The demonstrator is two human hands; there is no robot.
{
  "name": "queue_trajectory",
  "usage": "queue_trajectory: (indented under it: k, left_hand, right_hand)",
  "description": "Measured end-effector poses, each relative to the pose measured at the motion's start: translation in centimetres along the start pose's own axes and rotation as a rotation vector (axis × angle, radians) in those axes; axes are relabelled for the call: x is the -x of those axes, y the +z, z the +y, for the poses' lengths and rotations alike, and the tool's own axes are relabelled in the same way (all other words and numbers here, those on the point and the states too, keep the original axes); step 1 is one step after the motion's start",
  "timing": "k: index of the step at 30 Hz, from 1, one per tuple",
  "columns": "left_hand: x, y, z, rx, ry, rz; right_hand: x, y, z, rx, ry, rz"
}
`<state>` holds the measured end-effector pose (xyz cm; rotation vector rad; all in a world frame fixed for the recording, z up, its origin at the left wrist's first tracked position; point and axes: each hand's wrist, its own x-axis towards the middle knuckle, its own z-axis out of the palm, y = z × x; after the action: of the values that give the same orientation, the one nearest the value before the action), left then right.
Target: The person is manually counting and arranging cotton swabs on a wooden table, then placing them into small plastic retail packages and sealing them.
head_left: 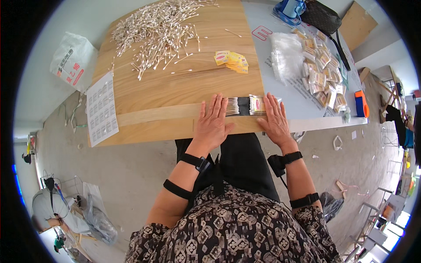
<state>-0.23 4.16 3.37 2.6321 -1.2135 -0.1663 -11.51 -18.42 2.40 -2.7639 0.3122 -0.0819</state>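
Observation:
Along the near edge of the wooden table lies a flat row of cotton swabs (232, 106), with a dark patch (244, 107) in its middle. A small yellow card (258, 104) rests on the swabs at the right end of the row. My left hand (211, 122) lies flat at the left end, its fingers straight and partly covering that end. Flat as well, my right hand (276, 122) touches the right end beside the yellow card. Neither hand grips anything. What lies beneath the palms and fingers is hidden.
A big heap of loose cotton swabs (158, 30) covers the table's far left. Yellow cards (232, 60) are fanned beyond my hands. To the right are clear plastic bags (285, 55), packed swab bags (318, 79) and an orange-blue tape dispenser (361, 105). A printed sheet (101, 109) overhangs the left edge.

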Motion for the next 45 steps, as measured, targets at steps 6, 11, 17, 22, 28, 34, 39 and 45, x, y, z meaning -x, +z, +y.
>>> queue_trajectory:
  k: [6, 11, 17, 22, 28, 34, 39, 45]
  left_hand:
    - [-1.1, 0.5, 1.8, 0.021, 0.006, -0.005]
    - [-1.8, 1.4, 2.8, 0.036, 0.041, 0.042]
    - [-2.5, 1.7, 4.1, 0.046, 0.058, 0.043]
    - [-3.2, 2.1, 5.4, 0.067, 0.081, 0.052]
    - [-3.5, 2.8, 5.1, 0.412, 0.018, 0.185]
    - [-4.3, 3.6, 4.5, 0.882, -0.109, 0.45]
    - [-5.1, 3.4, 5.5, 1.126, -0.193, 0.463]
    - [-6.1, 4.1, 7.8, 1.447, -0.313, 0.461]
  right_hand:
    - [0.0, 0.3, 0.1, -0.05, -0.017, 0.017]
    - [0.1, 0.2, 0.1, -0.07, -0.017, 0.023]
    - [0.1, 0.4, 0.3, -0.077, -0.037, 0.039]
    - [0.1, 0.5, 0.4, -0.079, -0.069, 0.072]
    - [0.0, 0.8, 0.4, -0.107, -0.024, 0.137]
    - [-2.1, 4.2, 3.0, -1.979, 0.681, 0.493]
    - [-4.1, 3.6, 0.0, -1.941, 0.765, 0.54]
    - [-4.1, 3.7, -0.5, -1.855, 0.74, 0.603]
